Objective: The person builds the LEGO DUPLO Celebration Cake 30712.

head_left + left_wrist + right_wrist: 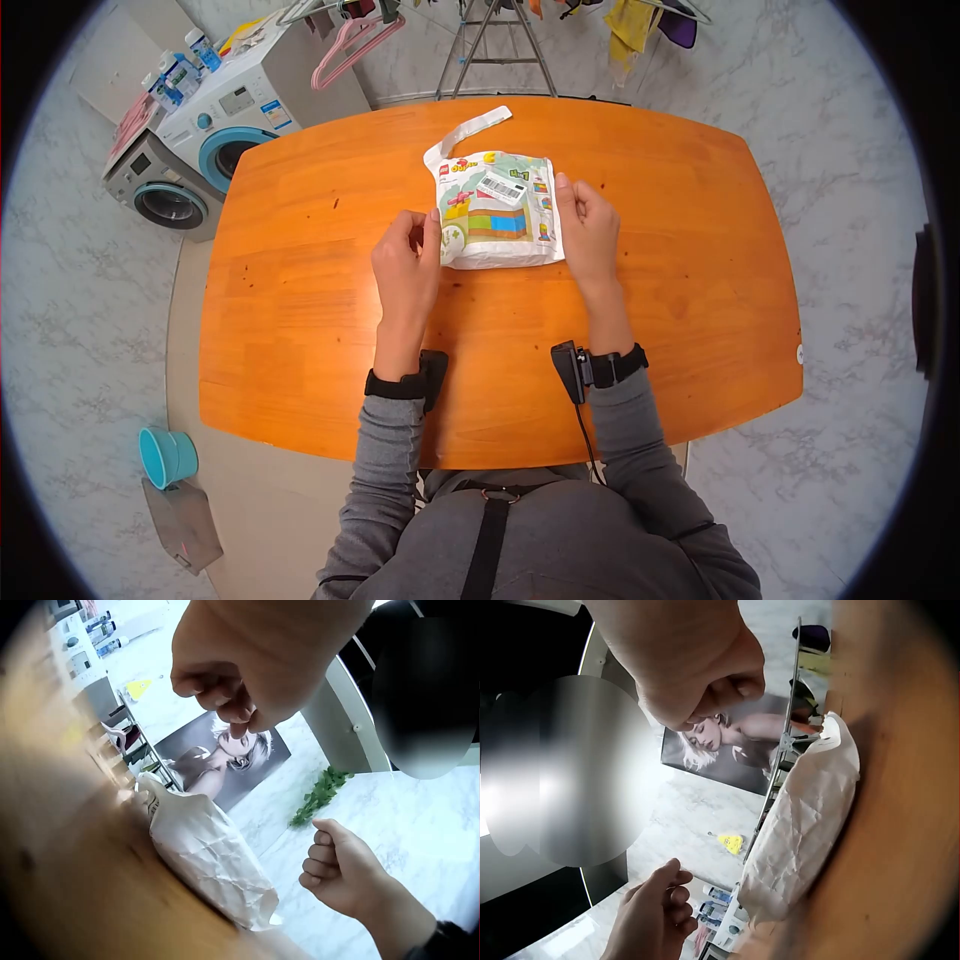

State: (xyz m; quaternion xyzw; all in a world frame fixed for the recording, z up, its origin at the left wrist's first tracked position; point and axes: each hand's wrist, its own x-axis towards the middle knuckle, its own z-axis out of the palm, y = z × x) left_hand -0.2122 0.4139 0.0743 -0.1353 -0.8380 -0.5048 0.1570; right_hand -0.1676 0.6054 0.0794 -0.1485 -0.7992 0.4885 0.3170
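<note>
A white printed packet point(497, 240) lies on the wooden table, with a torn strip point(480, 126) sticking out from its upper left corner. My left hand point(408, 258) is beside the packet's left edge and my right hand point(592, 228) beside its right edge. Both wrist views show the hands raised above the packet point(214, 859), apart from it. The left hand point(651, 911) has bent fingers with the thumb near them, holding nothing visible. Fingers of the right hand point(349, 870) are folded into the palm, thumb on top, with nothing seen in them.
The orange-brown table point(300, 330) has curved edges. Washing machines point(240, 110) with bottles on top stand beyond it at the left. A metal ladder point(497, 60) and hanging clothes are behind the far edge. A blue bucket point(168, 456) stands on the floor at the lower left.
</note>
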